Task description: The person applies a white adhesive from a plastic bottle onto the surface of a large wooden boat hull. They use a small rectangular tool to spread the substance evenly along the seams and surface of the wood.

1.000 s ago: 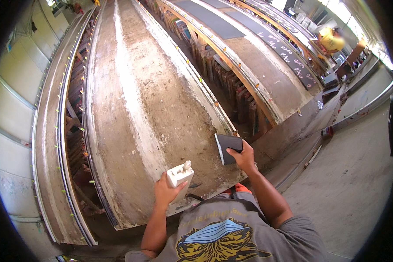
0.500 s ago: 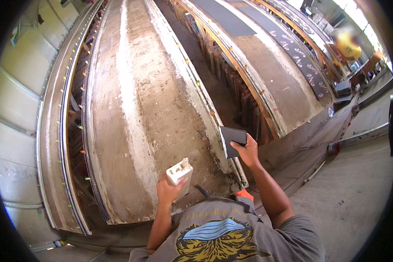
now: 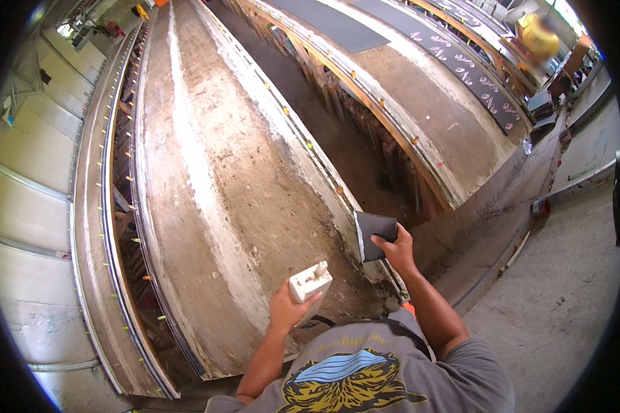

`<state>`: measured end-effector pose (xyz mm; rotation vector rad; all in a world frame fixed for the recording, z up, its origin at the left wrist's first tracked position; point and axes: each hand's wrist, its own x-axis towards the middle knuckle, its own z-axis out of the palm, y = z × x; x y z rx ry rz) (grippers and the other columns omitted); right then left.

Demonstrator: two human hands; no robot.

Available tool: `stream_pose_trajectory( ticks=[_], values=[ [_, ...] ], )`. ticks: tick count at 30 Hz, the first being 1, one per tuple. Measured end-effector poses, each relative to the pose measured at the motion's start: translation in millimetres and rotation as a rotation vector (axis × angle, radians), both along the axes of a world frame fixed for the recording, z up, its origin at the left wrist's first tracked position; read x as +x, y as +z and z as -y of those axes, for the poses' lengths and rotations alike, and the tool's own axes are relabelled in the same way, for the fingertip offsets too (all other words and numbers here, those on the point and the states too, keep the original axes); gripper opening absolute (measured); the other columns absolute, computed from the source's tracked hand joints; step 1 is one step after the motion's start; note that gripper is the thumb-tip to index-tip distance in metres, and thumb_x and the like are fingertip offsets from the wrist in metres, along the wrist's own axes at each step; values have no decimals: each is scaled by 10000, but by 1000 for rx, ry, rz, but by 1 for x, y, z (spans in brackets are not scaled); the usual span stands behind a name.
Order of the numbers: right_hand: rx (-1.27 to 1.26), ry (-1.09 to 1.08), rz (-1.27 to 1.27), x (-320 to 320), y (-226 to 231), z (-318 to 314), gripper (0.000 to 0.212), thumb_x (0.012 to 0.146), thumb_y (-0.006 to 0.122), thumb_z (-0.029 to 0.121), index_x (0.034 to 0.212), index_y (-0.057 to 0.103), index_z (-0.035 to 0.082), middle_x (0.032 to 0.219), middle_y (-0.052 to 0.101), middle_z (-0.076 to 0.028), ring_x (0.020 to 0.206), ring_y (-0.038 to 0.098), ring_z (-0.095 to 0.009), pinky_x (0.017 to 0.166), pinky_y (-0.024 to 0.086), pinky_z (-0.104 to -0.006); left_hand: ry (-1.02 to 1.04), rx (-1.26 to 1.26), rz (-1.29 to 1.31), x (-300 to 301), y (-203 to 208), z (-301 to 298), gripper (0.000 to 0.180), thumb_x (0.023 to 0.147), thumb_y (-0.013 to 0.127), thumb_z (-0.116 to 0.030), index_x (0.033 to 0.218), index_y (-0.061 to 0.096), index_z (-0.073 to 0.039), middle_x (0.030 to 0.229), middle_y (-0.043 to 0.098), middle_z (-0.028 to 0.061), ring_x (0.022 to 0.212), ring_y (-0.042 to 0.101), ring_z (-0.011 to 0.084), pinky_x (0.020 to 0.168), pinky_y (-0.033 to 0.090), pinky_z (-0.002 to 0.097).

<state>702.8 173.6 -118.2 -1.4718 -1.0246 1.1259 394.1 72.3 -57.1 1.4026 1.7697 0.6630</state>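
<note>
My left hand (image 3: 287,310) is closed around a cream-white plastic container (image 3: 311,282) with a small nozzle on its top. It is held over the near end of a long, worn brown table (image 3: 207,303), close to my body. In my right hand (image 3: 399,250) is a dark, flat, roughly square sheet (image 3: 379,227) with a white left edge. Thumb and fingers pinch it by its lower right part. The sheet is at the table's right edge rail (image 3: 310,148); whether it touches the rail I cannot tell. What lies under the container is partly hidden.
A second long table (image 3: 461,144) runs to the right, bearing dark sheets (image 3: 344,24) and a patterned dark strip (image 3: 472,79). A gap (image 3: 344,138) separates the tables. Another narrow table (image 3: 93,227) stands left. A person in yellow (image 3: 536,38) is at the far right.
The view has shifted, so the tables lie differently in it. Both hands appear slightly lower and to the right, still holding the container and the dark sheet.
</note>
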Motion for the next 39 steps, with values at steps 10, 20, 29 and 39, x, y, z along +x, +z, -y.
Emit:
stream_pose_trajectory(
  ticks=[10,20,29,39],
  values=[
    [-44,229,176,-51,11,-34,415,820,884,165,1139,677,-2,1001,746,-69,904,684,-133,801,546,-329,43,-49,-147,-43,-11,-6,743,660,942,-483,1173,661,-26,1022,762,202,958,748,381,828,590,457],
    [31,586,367,-65,10,-112,460,836,866,228,1174,673,-16,1007,766,-144,940,746,-226,809,557,-360,388,-47,-69,-16,-3,-13,711,674,934,-447,1163,664,-7,995,763,209,949,753,376,812,590,458],
    [60,676,156,-86,22,-146,398,841,859,185,1124,679,-29,986,769,-115,921,724,-153,815,559,-326,582,-46,-122,53,16,11,654,713,925,-366,1169,666,23,1043,761,205,993,749,341,848,579,417],
    [74,815,286,-15,11,-120,452,838,860,222,1182,679,-10,1059,770,-181,1005,757,-286,846,572,-391,773,87,-34,114,2,48,673,708,924,-388,1188,674,13,1081,763,182,1023,746,296,885,571,405]
  ],
)
